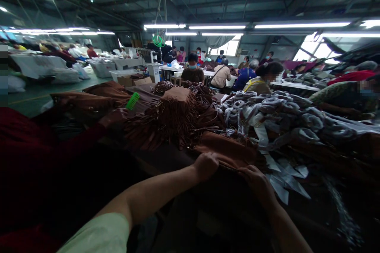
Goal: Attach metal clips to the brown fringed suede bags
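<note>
A brown fringed bag [227, 148] lies in front of me at the near edge of the work table. My left hand [207, 165] is closed on its near edge, knuckles up. A short way to the right, my right hand [252, 174] pinches the same edge between thumb and fingers. Just beyond is a pile of brown fringed bags [178, 106], with metal fittings glinting among the strands. To the right of it, straps wrapped in whitish plastic [276, 106] lie heaped. Dim light hides the bag's underside.
At my left, a co-worker in a dark red sleeve [80, 140] holds a green comb [132, 101] over brown material. Loose plastic strips [285, 182] hang near my right arm. Several people sit at white tables [212, 74] further back.
</note>
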`<action>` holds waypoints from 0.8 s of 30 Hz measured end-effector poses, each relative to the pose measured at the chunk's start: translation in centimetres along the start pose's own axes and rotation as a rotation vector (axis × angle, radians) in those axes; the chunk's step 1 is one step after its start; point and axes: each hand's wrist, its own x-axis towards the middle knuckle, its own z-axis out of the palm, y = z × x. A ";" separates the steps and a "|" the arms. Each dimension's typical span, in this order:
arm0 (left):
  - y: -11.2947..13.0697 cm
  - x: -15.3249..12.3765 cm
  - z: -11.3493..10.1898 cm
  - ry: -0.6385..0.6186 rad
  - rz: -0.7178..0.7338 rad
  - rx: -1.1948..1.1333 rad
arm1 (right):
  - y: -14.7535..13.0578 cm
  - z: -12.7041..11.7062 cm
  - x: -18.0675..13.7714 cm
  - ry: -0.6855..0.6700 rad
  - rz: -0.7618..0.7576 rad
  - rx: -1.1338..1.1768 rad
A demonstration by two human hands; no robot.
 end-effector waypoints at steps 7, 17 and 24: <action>-9.3 -5.8 -0.6 -0.098 -0.521 -0.136 | -0.4 -0.3 0.3 0.030 0.053 -0.072; -2.1 -1.9 -2.9 0.150 -0.278 -0.117 | -3.6 -1.6 2.5 -0.166 0.045 -0.383; 3.3 2.3 0.6 0.023 0.093 -0.356 | -2.7 -2.4 3.7 -0.015 0.117 -0.439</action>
